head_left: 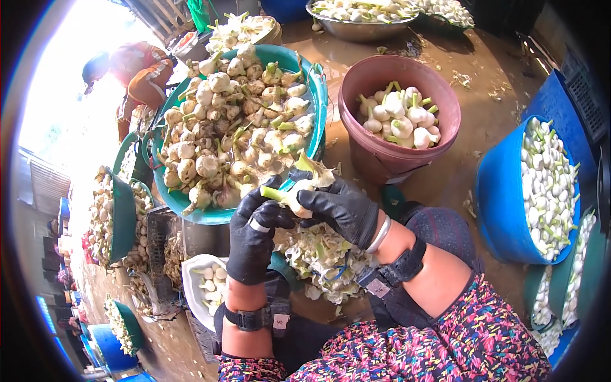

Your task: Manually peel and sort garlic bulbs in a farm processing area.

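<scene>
My left hand [251,235], in a black glove, is closed on the green stem end of a garlic bulb [296,200]. My gloved right hand [334,210] grips the same bulb, whose loosened papery skin sticks up at the top. Just beyond my hands is a teal tub [316,89] heaped with soiled, unpeeled garlic. Below them lies a pile of garlic peels [321,270]. A white container [194,286] beside my left forearm holds several pale peeled pieces.
A pink bucket [394,156] of cleaned garlic stands at right centre, a blue tub [499,197] of white garlic farther right. A metal bowl [363,28] is at the back. A person [143,83] bends at upper left, near more garlic-filled teal containers [121,226].
</scene>
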`<action>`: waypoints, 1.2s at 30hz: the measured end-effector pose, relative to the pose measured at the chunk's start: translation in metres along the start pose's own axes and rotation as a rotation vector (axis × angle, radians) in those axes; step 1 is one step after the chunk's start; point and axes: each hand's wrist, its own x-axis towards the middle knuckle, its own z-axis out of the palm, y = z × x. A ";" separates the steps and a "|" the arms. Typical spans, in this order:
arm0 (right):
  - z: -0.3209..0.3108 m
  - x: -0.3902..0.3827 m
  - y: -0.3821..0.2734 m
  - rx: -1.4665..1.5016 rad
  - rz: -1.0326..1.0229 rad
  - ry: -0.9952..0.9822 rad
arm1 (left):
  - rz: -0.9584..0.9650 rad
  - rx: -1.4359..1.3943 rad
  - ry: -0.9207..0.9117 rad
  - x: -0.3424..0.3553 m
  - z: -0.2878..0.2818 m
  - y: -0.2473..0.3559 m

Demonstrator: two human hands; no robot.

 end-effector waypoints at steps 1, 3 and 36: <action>0.000 0.001 0.002 0.007 -0.047 -0.027 | -0.001 0.055 -0.018 0.001 -0.002 -0.004; 0.006 0.002 0.006 -0.004 -0.112 -0.008 | -0.002 0.175 0.009 0.001 0.001 -0.006; -0.008 -0.003 0.011 -0.805 -0.342 -0.062 | -0.047 0.035 0.101 0.007 0.001 -0.008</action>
